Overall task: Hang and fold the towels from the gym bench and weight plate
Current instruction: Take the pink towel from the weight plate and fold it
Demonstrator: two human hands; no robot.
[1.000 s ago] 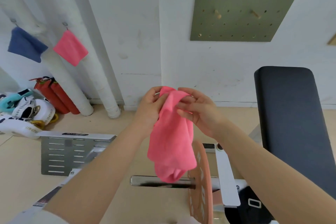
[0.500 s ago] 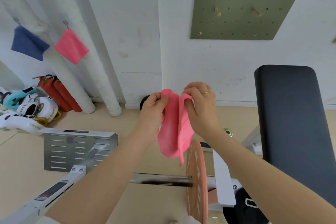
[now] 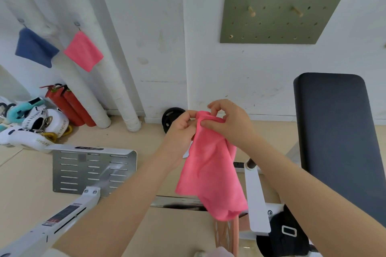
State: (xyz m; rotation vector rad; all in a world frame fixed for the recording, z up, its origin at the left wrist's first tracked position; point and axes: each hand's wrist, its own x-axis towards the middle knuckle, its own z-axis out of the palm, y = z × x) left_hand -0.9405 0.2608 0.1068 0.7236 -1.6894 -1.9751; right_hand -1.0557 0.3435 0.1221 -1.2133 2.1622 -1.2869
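Both hands raised in front of the chest, close together at the top edge of a bright pink microfibre towel [image 3: 211, 173]. Left hand [image 3: 181, 129] grips the top left corner, fingers curled round the bunched cloth. Right hand [image 3: 229, 121] pinches the top edge just beside it between thumb and forefinger; the other fingers are bent above and hold nothing.

The towel hangs free in the air, long axis near vertical and leaning slightly down to the right. Upper end gathered narrow at the hands; lower end spreads wider, with soft folds. A small white tag shows at its left edge below the left hand.

The towel's lower end overlaps, in view, a salmon-pink round weight plate [image 3: 226, 238] standing on edge on a chrome bar [image 3: 177, 202]; whether cloth touches plate cannot be told.

To the right, the black padded gym bench [image 3: 342, 142] runs away toward the white wall. On the wall to the left, a second pink towel [image 3: 83, 51] and a dark blue towel [image 3: 34, 48] each hang from a hook, apart from one another. A green pegboard [image 3: 277, 10] is mounted higher on the wall.
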